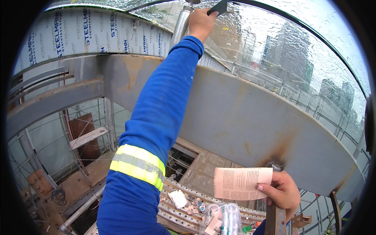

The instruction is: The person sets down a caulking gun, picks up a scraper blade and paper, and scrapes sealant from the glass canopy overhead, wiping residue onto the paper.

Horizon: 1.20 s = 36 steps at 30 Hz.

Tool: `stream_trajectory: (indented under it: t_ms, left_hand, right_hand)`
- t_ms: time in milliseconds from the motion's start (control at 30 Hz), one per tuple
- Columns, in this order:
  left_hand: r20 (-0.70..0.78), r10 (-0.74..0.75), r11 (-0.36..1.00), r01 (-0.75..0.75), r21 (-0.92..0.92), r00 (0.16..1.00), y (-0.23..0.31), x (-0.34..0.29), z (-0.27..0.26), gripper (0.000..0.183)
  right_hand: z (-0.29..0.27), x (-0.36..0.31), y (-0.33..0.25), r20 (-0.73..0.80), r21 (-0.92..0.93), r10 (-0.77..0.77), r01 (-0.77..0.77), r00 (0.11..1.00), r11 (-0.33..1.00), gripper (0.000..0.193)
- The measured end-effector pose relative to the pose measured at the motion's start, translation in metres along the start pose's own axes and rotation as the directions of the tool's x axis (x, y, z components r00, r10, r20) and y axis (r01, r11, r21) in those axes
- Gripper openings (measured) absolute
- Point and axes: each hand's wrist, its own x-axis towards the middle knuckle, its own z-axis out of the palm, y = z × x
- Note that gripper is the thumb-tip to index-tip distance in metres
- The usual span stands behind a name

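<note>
Pink paper [238,184] in pinch of right fingers [267,190], dark flat piece [219,7] between left fingers [214,14]

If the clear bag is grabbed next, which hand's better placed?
Right, probably: the right hand is lower and looks nearer the bag, though holding paper. The left hand is raised by the metal pole, holding a dark flat piece.
</note>
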Motion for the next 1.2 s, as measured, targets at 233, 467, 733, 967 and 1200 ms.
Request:
stream_trajectory:
  t_ms: [233, 467, 733, 967, 1200]
  left_hand:
    - [0.002, -0.027, 0.999, 0.027, -0.037, 1.0, 0.004, -0.001, 0.007, 0.029]
    - [-0.002, -0.013, 0.997, 0.013, -0.07, 1.0, -0.002, 0.002, 0.009, 0.03]
    - [-0.041, -0.016, 1.0, 0.016, -0.006, 0.999, 0.003, 0.003, 0.009, 0.029]
    - [-0.021, -0.057, 0.976, 0.06, 0.207, 0.998, 0.013, 0.009, 0.004, 0.035]
    - [-0.059, -0.027, 0.972, 0.04, 0.231, 0.998, 0.013, 0.01, 0.001, 0.041]
  right_hand:
    - [-0.001, -0.001, 0.002, -0.011, 0.025, 0.01, -0.01, 1.0, 1.0, 0.02]
    - [0.0, 0.001, 0.002, -0.013, 0.007, -0.002, 0.002, 1.0, 1.0, 0.02]
    - [-0.001, 0.0, 0.003, -0.004, -0.014, -0.015, 0.015, 1.0, 1.0, 0.019]
    - [-0.002, 0.0, 0.007, -0.008, -0.012, -0.045, 0.045, 0.999, 0.999, 0.019]
    - [-0.001, 0.001, 0.004, -0.006, -0.014, -0.042, 0.042, 0.999, 0.999, 0.019]
